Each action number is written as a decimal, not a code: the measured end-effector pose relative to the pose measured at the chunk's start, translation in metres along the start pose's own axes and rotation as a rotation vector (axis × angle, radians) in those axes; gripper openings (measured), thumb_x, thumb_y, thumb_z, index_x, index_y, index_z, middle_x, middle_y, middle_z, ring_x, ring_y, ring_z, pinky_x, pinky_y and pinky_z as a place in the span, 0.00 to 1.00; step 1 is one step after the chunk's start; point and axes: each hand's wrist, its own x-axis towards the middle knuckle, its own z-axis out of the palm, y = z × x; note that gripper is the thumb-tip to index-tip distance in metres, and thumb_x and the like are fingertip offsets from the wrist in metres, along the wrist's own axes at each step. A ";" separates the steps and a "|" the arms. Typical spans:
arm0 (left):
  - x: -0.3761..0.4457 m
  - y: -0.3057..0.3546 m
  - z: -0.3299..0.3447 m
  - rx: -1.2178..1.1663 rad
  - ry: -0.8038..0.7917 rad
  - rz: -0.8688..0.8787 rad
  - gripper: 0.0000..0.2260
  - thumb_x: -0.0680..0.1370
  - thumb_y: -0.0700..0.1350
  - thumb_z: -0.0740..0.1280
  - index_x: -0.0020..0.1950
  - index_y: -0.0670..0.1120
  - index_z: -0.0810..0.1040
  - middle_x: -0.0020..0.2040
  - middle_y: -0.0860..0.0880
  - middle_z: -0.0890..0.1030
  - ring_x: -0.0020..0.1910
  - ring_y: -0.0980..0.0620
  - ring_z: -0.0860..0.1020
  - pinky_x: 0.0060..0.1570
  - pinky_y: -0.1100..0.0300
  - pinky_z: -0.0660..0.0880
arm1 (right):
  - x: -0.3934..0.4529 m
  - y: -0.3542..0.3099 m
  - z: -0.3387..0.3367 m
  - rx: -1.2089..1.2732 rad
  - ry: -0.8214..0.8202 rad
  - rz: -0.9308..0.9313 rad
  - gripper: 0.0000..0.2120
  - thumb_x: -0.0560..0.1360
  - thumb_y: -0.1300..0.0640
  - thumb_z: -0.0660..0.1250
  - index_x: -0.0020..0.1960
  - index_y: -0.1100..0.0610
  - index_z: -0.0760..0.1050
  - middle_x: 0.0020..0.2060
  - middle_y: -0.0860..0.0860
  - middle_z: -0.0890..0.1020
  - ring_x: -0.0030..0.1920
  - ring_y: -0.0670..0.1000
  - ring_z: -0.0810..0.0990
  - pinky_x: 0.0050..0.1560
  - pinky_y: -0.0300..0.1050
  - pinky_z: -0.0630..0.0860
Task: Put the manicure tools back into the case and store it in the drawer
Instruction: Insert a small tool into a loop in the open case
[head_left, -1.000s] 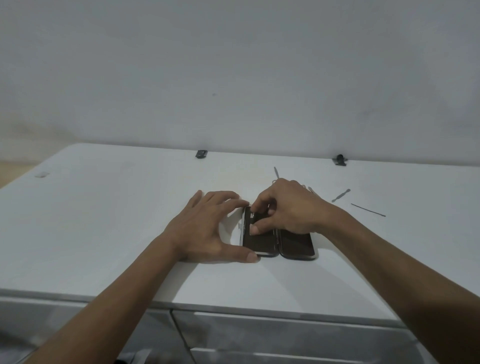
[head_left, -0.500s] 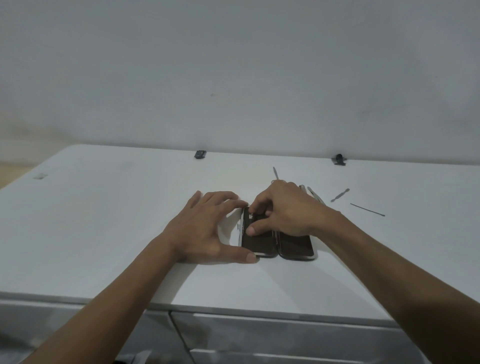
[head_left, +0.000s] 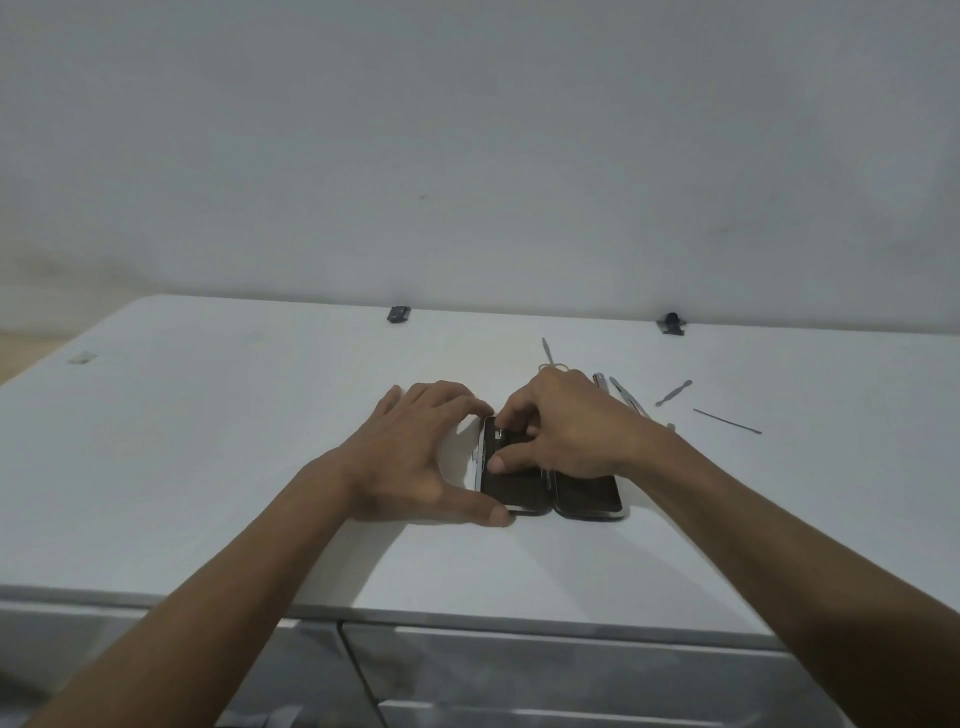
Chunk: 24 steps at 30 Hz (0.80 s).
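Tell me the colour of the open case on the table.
Dark brown to black, with a silvery rim; the case shows in the head view.

- The right hand (head_left: 569, 428) covers the far part of the open case (head_left: 550, 488); what its fingertips pinch there is too small to tell.
- Tools (head_left: 626, 397) behind that hand are partly hidden.
- Both forearms and the drawers (head_left: 545, 670) are cut off by the near edge.

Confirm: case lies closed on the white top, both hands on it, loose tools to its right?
Not closed. The head view shows the case lying open, both halves flat side by side. The rest holds: left hand braces its edge, right hand works in the left half, loose tools lie to the right.
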 end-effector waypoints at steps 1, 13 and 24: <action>0.001 0.001 -0.001 0.006 -0.008 -0.003 0.42 0.60 0.80 0.67 0.70 0.63 0.66 0.67 0.65 0.67 0.68 0.59 0.64 0.73 0.49 0.61 | -0.001 0.000 -0.001 0.005 -0.006 -0.004 0.18 0.66 0.44 0.79 0.52 0.51 0.83 0.34 0.41 0.76 0.34 0.39 0.75 0.33 0.29 0.65; 0.003 -0.005 0.010 0.055 0.044 0.010 0.47 0.59 0.85 0.61 0.73 0.63 0.65 0.70 0.64 0.66 0.73 0.58 0.62 0.76 0.46 0.58 | 0.049 0.068 -0.043 -0.053 0.245 0.287 0.15 0.70 0.50 0.77 0.53 0.54 0.81 0.48 0.49 0.82 0.55 0.53 0.80 0.59 0.51 0.75; 0.003 -0.006 0.013 0.051 0.072 0.004 0.49 0.58 0.86 0.59 0.73 0.63 0.66 0.71 0.63 0.66 0.74 0.58 0.61 0.77 0.45 0.57 | 0.070 0.084 -0.046 -0.050 0.077 0.290 0.16 0.66 0.40 0.76 0.47 0.47 0.80 0.42 0.44 0.81 0.48 0.50 0.80 0.62 0.57 0.73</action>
